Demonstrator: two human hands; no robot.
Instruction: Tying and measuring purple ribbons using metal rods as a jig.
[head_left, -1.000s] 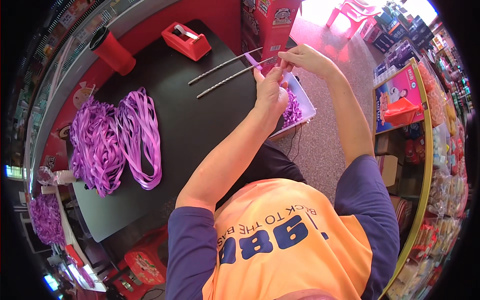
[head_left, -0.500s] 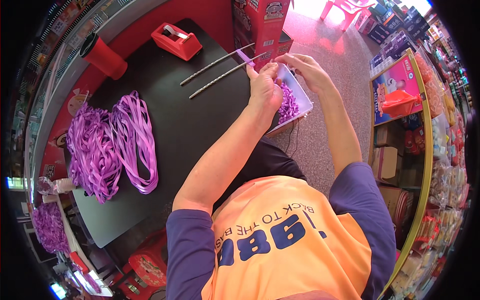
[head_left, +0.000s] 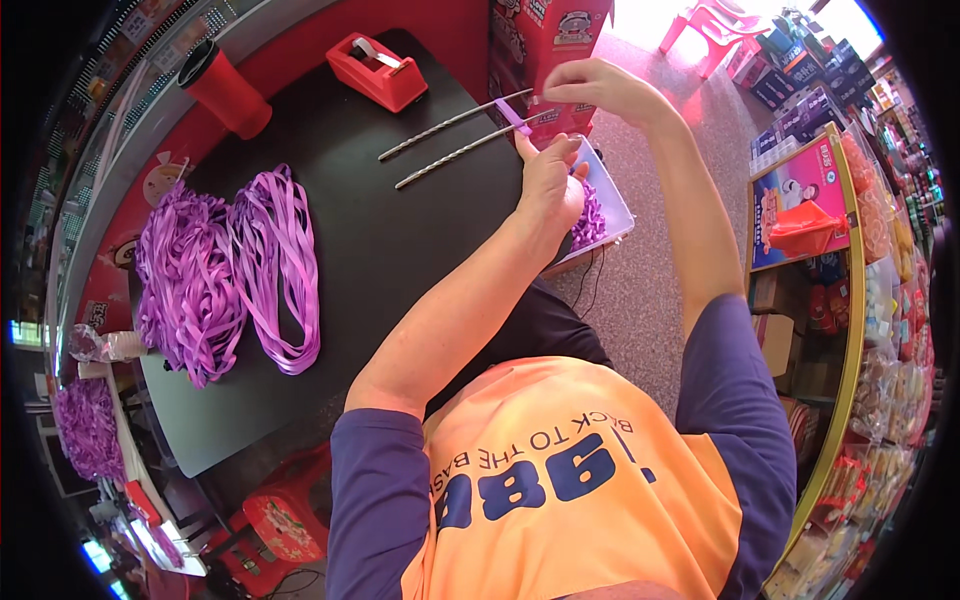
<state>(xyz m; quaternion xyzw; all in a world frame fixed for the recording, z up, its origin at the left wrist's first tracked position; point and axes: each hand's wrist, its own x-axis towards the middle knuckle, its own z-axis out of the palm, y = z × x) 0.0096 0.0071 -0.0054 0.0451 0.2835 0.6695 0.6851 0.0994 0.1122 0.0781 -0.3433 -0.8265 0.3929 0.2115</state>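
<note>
Two thin twisted metal rods (head_left: 446,163) lie side by side, reaching past the far edge of the dark table. A purple ribbon (head_left: 514,117) is wrapped across both near their far ends. My left hand (head_left: 552,185) is at the ribbon, its thumb against the band and its other fingers curled. Beyond the rod tips my right hand (head_left: 600,88) is raised, fingers pressed together; whatever they pinch is too small to make out. Under my left hand sits a white tray (head_left: 618,215) of small purple ribbon pieces (head_left: 590,215), partly hidden by that hand.
Loops of purple ribbon (head_left: 275,265) lie on the black table (head_left: 385,235), left. Behind them stand a red tape dispenser (head_left: 378,75) and a red tumbler (head_left: 228,92). A red carton (head_left: 540,40) rises past the table; goods shelves (head_left: 850,300) line the right.
My right hand has moved up and away from my left, to beyond the rod tips. My left hand's fingers have loosened slightly beside the ribbon. The whole view has shifted a little.
</note>
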